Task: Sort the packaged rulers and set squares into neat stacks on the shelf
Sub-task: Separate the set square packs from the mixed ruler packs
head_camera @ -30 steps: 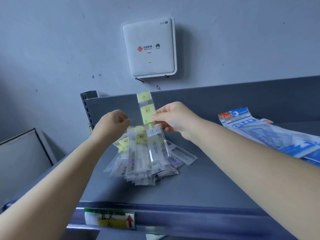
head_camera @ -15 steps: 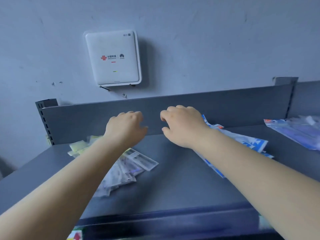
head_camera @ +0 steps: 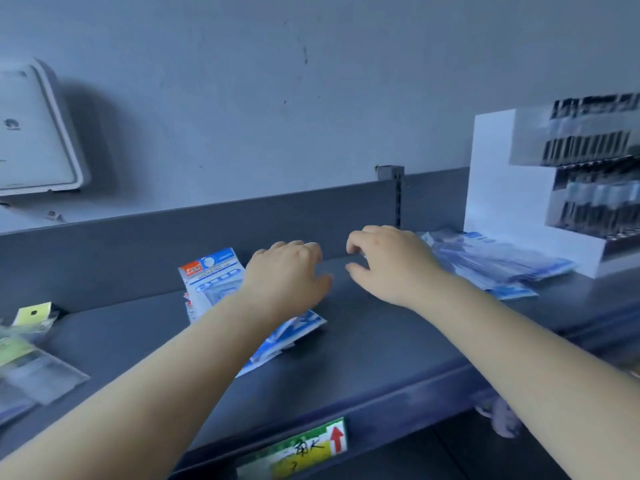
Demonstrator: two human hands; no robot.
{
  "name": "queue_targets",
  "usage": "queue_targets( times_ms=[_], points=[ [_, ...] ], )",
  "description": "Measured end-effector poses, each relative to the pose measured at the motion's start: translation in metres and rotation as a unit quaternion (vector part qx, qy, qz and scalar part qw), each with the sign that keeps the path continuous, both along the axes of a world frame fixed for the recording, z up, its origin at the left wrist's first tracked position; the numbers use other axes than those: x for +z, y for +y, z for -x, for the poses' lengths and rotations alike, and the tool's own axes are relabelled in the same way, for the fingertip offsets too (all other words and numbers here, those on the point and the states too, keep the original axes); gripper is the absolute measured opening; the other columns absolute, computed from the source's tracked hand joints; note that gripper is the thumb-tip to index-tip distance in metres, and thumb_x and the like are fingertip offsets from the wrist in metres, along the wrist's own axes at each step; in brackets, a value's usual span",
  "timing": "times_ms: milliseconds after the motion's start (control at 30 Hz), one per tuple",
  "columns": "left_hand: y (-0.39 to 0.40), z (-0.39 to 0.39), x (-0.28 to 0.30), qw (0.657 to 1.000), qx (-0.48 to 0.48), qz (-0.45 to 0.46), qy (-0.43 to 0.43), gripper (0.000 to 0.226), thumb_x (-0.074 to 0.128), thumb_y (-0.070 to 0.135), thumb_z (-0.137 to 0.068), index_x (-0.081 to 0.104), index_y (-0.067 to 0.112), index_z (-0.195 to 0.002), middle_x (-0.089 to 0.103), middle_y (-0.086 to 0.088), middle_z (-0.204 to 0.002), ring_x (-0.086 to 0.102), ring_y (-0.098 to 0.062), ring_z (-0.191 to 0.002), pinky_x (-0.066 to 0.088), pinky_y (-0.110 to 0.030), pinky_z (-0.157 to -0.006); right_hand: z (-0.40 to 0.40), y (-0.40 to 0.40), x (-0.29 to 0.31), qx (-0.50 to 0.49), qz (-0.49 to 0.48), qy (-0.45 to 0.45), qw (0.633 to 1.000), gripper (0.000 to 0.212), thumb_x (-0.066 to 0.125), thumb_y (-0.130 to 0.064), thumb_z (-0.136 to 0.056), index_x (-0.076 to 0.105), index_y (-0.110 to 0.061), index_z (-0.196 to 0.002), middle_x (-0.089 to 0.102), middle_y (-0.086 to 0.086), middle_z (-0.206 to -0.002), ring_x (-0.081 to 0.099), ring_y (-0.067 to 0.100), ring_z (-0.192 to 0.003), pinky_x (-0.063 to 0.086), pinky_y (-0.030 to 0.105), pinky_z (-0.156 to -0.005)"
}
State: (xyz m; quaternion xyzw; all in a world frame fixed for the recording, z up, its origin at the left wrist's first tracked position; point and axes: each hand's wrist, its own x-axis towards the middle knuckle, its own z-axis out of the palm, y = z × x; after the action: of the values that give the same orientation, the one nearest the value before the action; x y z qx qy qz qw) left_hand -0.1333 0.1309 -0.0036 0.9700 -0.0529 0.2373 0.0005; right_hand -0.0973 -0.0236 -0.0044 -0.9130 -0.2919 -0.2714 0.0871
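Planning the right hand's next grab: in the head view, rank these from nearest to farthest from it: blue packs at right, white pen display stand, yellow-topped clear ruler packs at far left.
1. Blue packs, just right of the right hand.
2. White pen display stand, farther right, at the back.
3. Yellow-topped clear ruler packs, far left edge.

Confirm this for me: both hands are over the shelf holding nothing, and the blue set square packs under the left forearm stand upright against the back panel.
Not quite. In the head view the blue set square packs lie flat on the shelf, fanned loosely, not upright. The rest holds: left hand and right hand hold nothing.
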Motion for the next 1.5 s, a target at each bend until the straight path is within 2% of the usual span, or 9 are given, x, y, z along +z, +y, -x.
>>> queue_targets(
  times_ms=[267, 400, 500, 567, 700, 1133, 1333, 1400, 1500],
  points=[
    [-0.078, -0.044, -0.018, 0.994, 0.027, 0.036, 0.103, 0.035, 0.049, 0.044, -0.09, 0.052, 0.023, -0.118, 0.057, 0.006, -0.119, 0.053, -0.017, -0.11, 0.041, -0.029, -0.088, -0.05, -0.09, -0.015, -0.045, -0.089, 0.142, 0.985, 0.025, 0.059, -0.04, -0.084, 0.06, -0.019, -0.097, 0.062, -0.004, -0.104, 0.056, 0.02, -0.1, 0.048, 0.034, -0.083],
    [-0.09, -0.061, -0.023, 0.986, 0.066, 0.069, 0.134, 0.035, 0.051, 0.044, -0.088, 0.053, 0.022, -0.115, 0.059, 0.006, -0.114, 0.055, -0.017, -0.104, 0.043, -0.028, -0.083, -0.064, -0.092, -0.021, -0.063, -0.01, 0.205, 0.977, 0.051, 0.061, -0.063, -0.073, 0.049, -0.013, -0.067, 0.049, 0.001, -0.07, 0.047, 0.018, -0.063, 0.036, 0.031, -0.054],
    [-0.093, -0.069, -0.028, 0.981, 0.087, 0.098, 0.141, 0.034, 0.054, 0.04, -0.087, 0.054, 0.022, -0.115, 0.059, 0.006, -0.114, 0.055, -0.017, -0.105, 0.044, -0.029, -0.083, -0.073, -0.082, -0.025, -0.073, 0.045, 0.249, 0.965, 0.059, 0.061, -0.072, -0.066, 0.044, -0.015, -0.065, 0.045, 0.0, -0.07, 0.048, 0.019, -0.069, 0.032, 0.027, -0.053],
    [-0.093, -0.072, -0.033, 0.98, 0.093, 0.119, 0.128, 0.031, 0.054, 0.037, -0.087, 0.055, 0.021, -0.114, 0.059, 0.006, -0.113, 0.055, -0.017, -0.104, 0.044, -0.029, -0.084, -0.079, -0.077, -0.026, -0.081, 0.058, 0.282, 0.954, 0.057, 0.063, -0.07, -0.065, 0.049, -0.015, -0.071, 0.05, 0.0, -0.076, 0.054, 0.021, -0.08, 0.037, 0.027, -0.059],
    [-0.085, -0.075, -0.044, 0.979, 0.09, 0.151, 0.099, 0.025, 0.055, 0.033, -0.088, 0.056, 0.02, -0.11, 0.057, 0.01, -0.095, 0.052, -0.014, -0.09, 0.042, -0.026, -0.078, -0.084, -0.078, -0.022, -0.073, 0.014, 0.327, 0.942, 0.049, 0.072, -0.048, -0.069, 0.039, -0.014, -0.062, 0.041, -0.001, -0.064, 0.041, 0.016, -0.056, 0.029, 0.026, -0.047],
    [-0.076, -0.082, -0.047, 0.976, 0.047, 0.199, 0.074, 0.015, 0.058, 0.031, -0.088, 0.059, 0.021, -0.1, 0.053, 0.013, -0.083, 0.049, -0.011, -0.078, 0.037, -0.022, -0.069, -0.079, -0.082, -0.036, -0.033, -0.016, 0.143, 0.989, 0.038, 0.055, -0.022, -0.081, 0.029, -0.013, -0.055, 0.031, 0.0, -0.061, 0.037, 0.022, -0.057, 0.018, 0.024, -0.045],
    [-0.078, -0.081, -0.05, 0.967, 0.027, 0.237, 0.085, 0.015, 0.059, 0.031, -0.087, 0.062, 0.021, -0.099, 0.053, 0.017, -0.077, 0.05, -0.005, -0.072, 0.036, -0.011, -0.062, -0.099, -0.089, -0.035, -0.009, -0.233, 0.219, 0.947, 0.02, 0.053, -0.009, -0.071, 0.047, 0.001, -0.055, 0.033, 0.01, -0.057, 0.026, 0.02, -0.058, 0.02, 0.026, -0.054],
    [-0.081, -0.081, -0.052, 0.966, 0.029, 0.242, 0.093, 0.017, 0.06, 0.035, -0.086, 0.062, 0.021, -0.095, 0.056, 0.014, -0.081, 0.051, -0.005, -0.073, 0.041, -0.016, -0.067, -0.101, -0.091, -0.034, 0.005, -0.292, 0.232, 0.928, 0.019, 0.053, -0.007, -0.07, 0.058, 0.011, -0.067, 0.038, 0.011, -0.059, 0.029, 0.018, -0.058, 0.023, 0.027, -0.057],
    [-0.091, -0.084, -0.057, 0.973, 0.071, 0.198, 0.098, 0.037, 0.057, 0.054, -0.081, 0.061, 0.019, -0.093, 0.059, 0.008, -0.095, 0.052, -0.015, -0.091, 0.044, -0.028, -0.08, -0.101, -0.095, -0.031, 0.032, -0.368, 0.259, 0.893, 0.021, 0.052, -0.003, -0.071, 0.046, 0.002, -0.051, 0.032, 0.009, -0.053, 0.025, 0.018, -0.054, 0.019, 0.027, -0.054]
  ],
)
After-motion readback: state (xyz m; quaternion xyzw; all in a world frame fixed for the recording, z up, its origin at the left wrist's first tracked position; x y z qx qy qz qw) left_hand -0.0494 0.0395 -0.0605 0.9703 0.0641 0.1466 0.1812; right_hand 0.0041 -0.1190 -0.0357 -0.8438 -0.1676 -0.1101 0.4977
